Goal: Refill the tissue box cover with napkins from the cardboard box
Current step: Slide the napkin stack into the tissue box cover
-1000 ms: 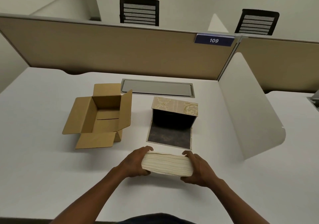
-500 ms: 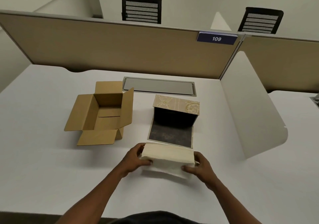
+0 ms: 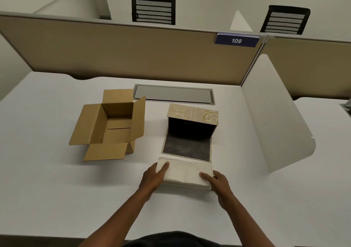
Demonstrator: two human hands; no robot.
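Note:
A cream stack of napkins (image 3: 185,172) lies flat on the white desk, its far edge touching the dark flap of the tissue box cover (image 3: 191,121). The cover has a beige patterned top, stands open toward me, and its dark inside looks hollow. My left hand (image 3: 154,176) grips the stack's left end, thumb on top. My right hand (image 3: 218,183) grips its right near corner. The brown cardboard box (image 3: 112,125) sits to the left with its flaps spread, and I see nothing in it.
A grey cable hatch (image 3: 173,94) is set into the desk behind both boxes. A tan partition (image 3: 133,52) closes the back, and a white curved divider (image 3: 275,117) stands on the right. Two black chairs show beyond the partition.
The napkin stack was held on edge near me. Both hands have tipped it flat and pushed it forward up to the cover's flap.

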